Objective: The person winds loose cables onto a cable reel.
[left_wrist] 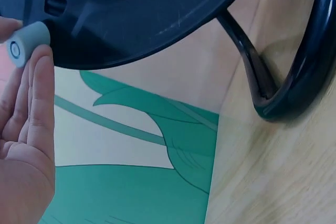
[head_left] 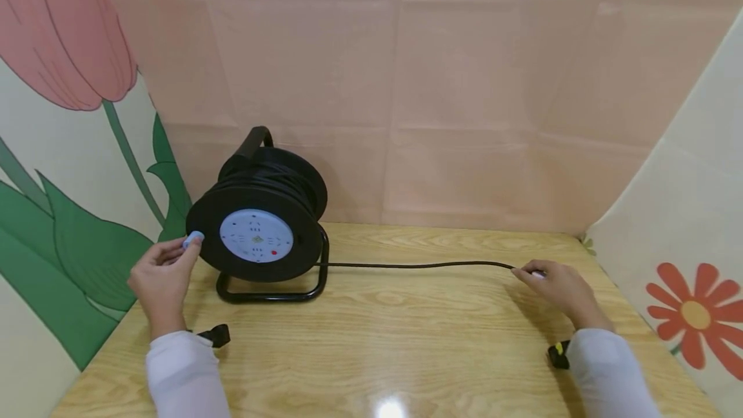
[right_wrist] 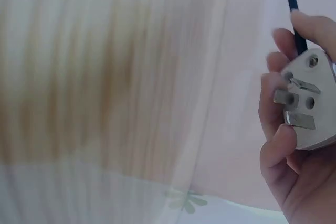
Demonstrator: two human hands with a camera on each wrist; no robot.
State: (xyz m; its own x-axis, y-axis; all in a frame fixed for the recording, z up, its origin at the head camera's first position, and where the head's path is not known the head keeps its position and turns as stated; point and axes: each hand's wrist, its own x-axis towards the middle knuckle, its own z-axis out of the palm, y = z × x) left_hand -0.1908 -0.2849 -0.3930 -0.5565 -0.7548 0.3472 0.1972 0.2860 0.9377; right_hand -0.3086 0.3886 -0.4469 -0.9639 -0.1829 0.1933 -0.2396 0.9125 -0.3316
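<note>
A black cable reel [head_left: 255, 211] with a pale socket panel [head_left: 257, 236] stands on its tube frame at the left of the table. My left hand [head_left: 166, 269] pinches the light grey crank knob [left_wrist: 31, 43] on the reel's front disc between thumb and fingers. Off to the right, my right hand [head_left: 560, 289] holds a white three-pin plug [right_wrist: 310, 98], its metal prongs facing the right wrist camera. From the plug the black cable [head_left: 406, 266] runs left, nearly straight and just sagging, to the reel. More cable is wound on the drum.
Beneath everything is a wood-grain table [head_left: 360, 334]. A pink cloth backdrop [head_left: 395, 82] hangs behind it, with a tulip-printed cloth [head_left: 64, 147] on the left and a flower-printed cloth [head_left: 693, 211] on the right. Black straps [head_left: 216, 335] are at both wrists.
</note>
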